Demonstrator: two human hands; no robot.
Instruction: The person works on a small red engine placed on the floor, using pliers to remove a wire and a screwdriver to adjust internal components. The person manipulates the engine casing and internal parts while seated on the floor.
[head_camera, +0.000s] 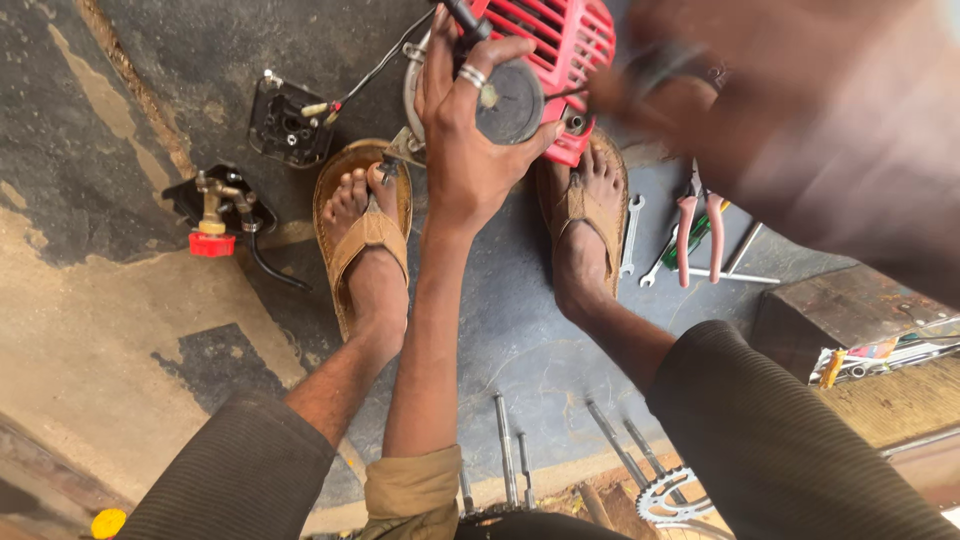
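Left hand on the engine!
Left hand (465, 130) clamped the red small engine (545, 60); right hand (640, 85) blurred, grip unclear.

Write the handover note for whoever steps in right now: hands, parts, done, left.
Left hand: grip on the round grey part of the red engine, steadying it between the sandalled feet.
Right hand: blurred, at the engine's right side; what it holds cannot be told.
Off and lying left: black cover, brass-and-red valve part.
Right of the feet: spanner, pink pliers.
Done: those two parts lie apart. Left: engine in hand, red housing on.
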